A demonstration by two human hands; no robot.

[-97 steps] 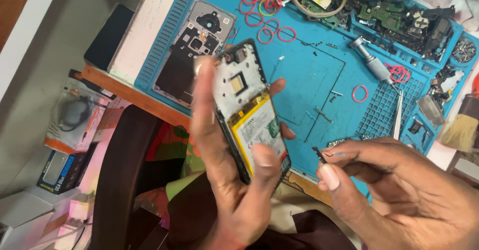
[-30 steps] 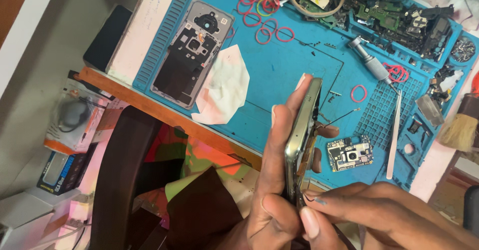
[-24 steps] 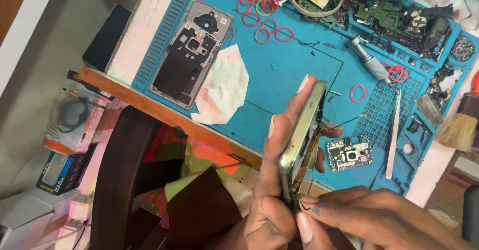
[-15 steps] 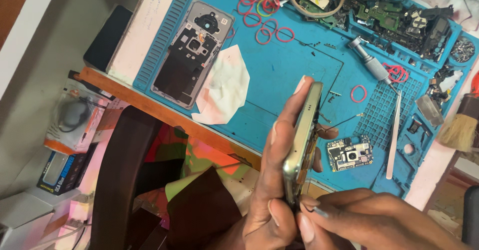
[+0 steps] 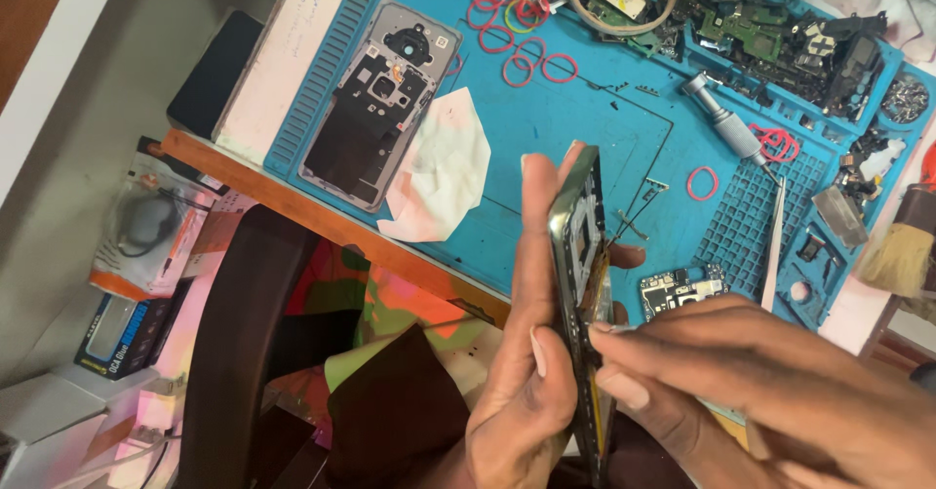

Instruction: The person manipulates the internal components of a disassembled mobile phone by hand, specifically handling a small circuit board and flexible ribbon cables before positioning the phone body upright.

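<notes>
Phone body (image 5: pixel 577 255), opened, held edge-on above the near edge of the tabletop (image 5: pixel 322 221); your left hand (image 5: pixel 531 372) has its fingers clamped along the frame, likely so the exposed side faces your right hand (image 5: pixel 770 382). Right-hand fingers are pinched together against the phone's lower edge; whether they grip a small tool you cannot tell
Blue work mat (image 5: pixel 546 109), covering most of the tabletop
Grey back cover (image 5: pixel 380 104), flat on the mat, well apart from your hands
White wipe (image 5: pixel 444 162), just beside the cover
Loose circuit board (image 5: pixel 673 292), on the mat just behind your right hand
Tweezers (image 5: pixel 774 245), near the board
Red rubber bands (image 5: pixel 517 21), scattered at the far side
</notes>
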